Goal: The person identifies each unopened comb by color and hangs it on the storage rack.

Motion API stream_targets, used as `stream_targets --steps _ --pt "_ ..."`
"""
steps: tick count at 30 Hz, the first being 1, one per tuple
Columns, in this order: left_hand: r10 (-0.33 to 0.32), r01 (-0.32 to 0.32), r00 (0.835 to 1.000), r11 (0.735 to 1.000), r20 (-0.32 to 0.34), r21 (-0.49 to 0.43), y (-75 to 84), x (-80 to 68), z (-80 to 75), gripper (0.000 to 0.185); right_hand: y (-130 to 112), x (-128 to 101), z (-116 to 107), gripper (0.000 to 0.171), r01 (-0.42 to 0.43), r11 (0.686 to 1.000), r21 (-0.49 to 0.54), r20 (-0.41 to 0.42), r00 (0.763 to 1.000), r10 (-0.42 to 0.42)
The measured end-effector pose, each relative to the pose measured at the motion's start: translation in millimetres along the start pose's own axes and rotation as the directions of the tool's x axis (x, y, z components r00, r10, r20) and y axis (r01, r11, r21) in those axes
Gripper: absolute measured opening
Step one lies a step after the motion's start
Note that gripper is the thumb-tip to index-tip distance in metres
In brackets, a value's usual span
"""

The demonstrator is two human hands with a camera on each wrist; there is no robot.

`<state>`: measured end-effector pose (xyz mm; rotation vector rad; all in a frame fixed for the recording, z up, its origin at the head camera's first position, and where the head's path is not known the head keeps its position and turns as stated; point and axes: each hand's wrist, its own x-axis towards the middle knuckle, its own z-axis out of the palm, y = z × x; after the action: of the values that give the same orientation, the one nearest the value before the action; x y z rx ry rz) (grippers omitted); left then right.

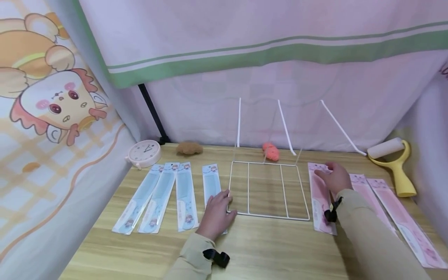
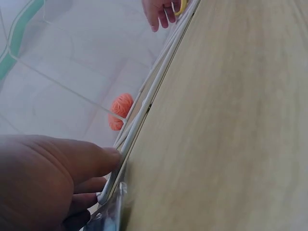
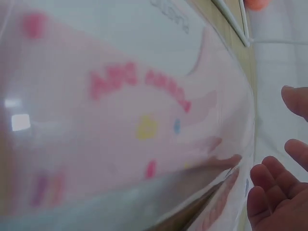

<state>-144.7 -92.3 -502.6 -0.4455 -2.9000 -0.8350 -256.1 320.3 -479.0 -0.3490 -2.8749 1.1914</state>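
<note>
While the left hand (image 1: 216,213) rests flat with straight fingers against the near-left corner of the white wire divider rack (image 1: 268,190), the right hand (image 1: 335,177), fingers relaxed over the nearest pink packaged comb (image 1: 321,202) just right of it, should pinch the pack's edge cleanly.

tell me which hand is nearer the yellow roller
Right. The right hand rests on a pink comb pack, on the same side of the wire rack as the yellow roller; the left hand is at the rack's far corner.

A white wire rack (image 1: 268,189) lies flat between blue combs (image 1: 185,196) and pink combs (image 1: 320,202).
</note>
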Motion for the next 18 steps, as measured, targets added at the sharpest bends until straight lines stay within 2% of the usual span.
stream_targets --steps 6,10,13,16,18 --pt "-0.007 0.007 1.000 1.000 -0.016 0.004 0.1 5.7 2.0 0.044 9 11 2 0.082 -0.027 0.994 -0.109 -0.013 1.000 0.026" --pt "-0.032 0.032 0.999 0.999 -0.013 0.003 1.3 6.7 1.6 0.043 -10 -1 1 0.082 -0.047 0.975 -0.217 -0.019 0.999 0.044" --pt "-0.050 0.050 0.999 0.999 -0.009 0.000 1.3 5.5 1.4 0.043 -27 -11 1 0.079 -0.023 0.940 -0.340 -0.022 1.000 0.016" --pt "-0.056 0.056 0.998 0.998 -0.008 0.004 0.7 4.3 2.6 0.044 -34 -15 1 0.076 0.007 0.911 -0.413 -0.011 1.000 -0.013" --pt "-0.060 0.060 0.998 0.998 -0.001 0.005 0.5 3.5 3.4 0.045 -34 -17 0 0.074 0.000 0.920 -0.393 0.010 1.000 0.004"
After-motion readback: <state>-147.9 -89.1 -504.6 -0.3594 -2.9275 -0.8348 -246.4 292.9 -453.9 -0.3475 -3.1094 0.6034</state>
